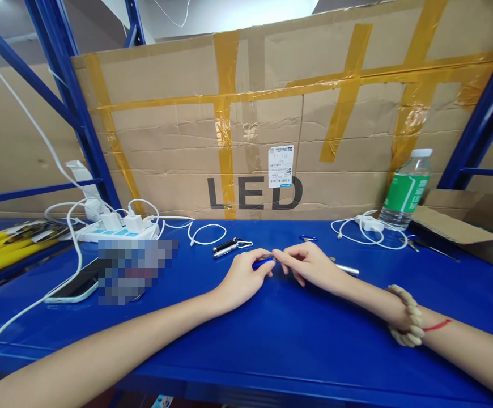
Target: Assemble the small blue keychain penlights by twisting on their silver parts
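Cardboard panel (170, 136): upright behind tabletop (272, 345), "LED" in big black print, yellow tape (225, 141) in crossing strips, white label (281, 166) above the D.
Bottle (406, 192): clear, white cap, green wrap, standing at back right.
White cable (372, 224): loosely looped, just left of bottle base.
Open carton (476, 226): brown, far right.
Power strip (117, 233): white, back left, plugs in, cords trailing.
Phone (74, 283): screen up, dark, pale case, front of strip. Stuff beside it pixelated, can't tell.
Frame (62, 73): blue metal, both sides.
Yellow-handled items (4, 252): bunched, far left.
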A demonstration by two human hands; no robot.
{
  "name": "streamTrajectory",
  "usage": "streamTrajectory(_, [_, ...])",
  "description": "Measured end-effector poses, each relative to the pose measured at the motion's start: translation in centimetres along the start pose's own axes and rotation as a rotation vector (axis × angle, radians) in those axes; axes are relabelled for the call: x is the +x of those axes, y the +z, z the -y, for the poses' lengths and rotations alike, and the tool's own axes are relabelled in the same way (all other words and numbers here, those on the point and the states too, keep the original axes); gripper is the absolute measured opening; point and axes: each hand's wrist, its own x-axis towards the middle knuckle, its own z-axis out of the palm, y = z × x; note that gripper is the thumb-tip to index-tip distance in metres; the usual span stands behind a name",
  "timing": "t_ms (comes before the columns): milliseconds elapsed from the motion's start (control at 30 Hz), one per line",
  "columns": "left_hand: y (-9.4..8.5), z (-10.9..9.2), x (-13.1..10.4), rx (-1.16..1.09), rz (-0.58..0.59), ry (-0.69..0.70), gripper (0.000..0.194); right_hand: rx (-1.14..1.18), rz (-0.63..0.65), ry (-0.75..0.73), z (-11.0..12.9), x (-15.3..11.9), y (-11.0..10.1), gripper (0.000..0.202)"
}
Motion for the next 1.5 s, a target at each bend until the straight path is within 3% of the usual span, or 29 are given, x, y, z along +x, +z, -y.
streamTrajectory(133, [0.0,0.0,0.0,-0.019,-0.018,-0.001,0.021,-0.144,-0.202,-0.061,0.0,-0.1,0.0,0.042])
streamTrajectory(267, [0.0,0.3,0.1,-0.034,-0.037,-0.01,0.024,-0.105,-0.274,-0.079,-0.1,0.0,-0.1,0.039])
streamTrajectory(1067, [0.0,0.4,-0.1,-0.076,-0.048,-0.025,0.022,0.171,-0.095,0.043,-0.5,0.8,-0.2,0.043])
streamTrajectory(1500, [0.0,0.7,0.2,-0.112,-0.047,-0.034,0.024,0.175,-0.106,0.042,-1.0,1.0,-0.2,0.045])
